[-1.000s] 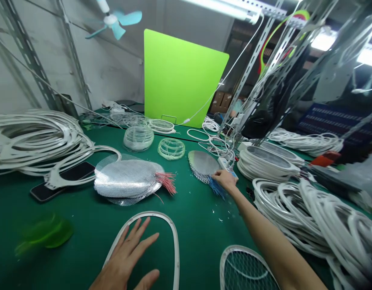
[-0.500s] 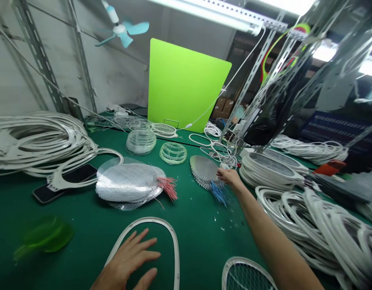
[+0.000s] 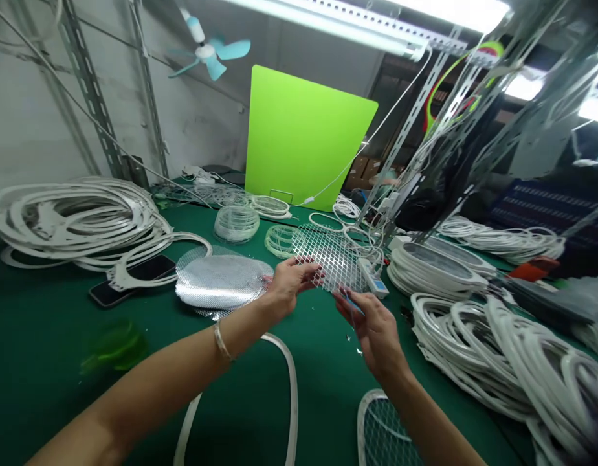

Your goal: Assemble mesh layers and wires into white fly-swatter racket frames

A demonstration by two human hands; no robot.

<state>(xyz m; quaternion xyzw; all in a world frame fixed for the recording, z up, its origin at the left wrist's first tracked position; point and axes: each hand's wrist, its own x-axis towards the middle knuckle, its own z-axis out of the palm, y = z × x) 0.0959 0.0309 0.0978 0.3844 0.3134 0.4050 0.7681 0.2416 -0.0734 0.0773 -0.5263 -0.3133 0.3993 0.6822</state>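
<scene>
Near the left edge of my green desk [image 3: 41, 395], a phone [image 3: 134, 277] lies beside a heap of white racket frames [image 3: 70, 217]; more frames [image 3: 474, 349] pile along the right edge, and a lime-green board [image 3: 309, 136] stands beyond the far edge.

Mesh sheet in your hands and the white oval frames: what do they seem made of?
The mesh sheet looks like thin expanded metal, bright silver, from its glinting diamond grid. The white oval frames are probably moulded plastic, smooth and matte throughout.

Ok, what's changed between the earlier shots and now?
The left hand has left the white oval frame and come up to the wire mesh sheet, now held with the right hand above the green mat. The silver mesh stack and frame stayed put.
</scene>
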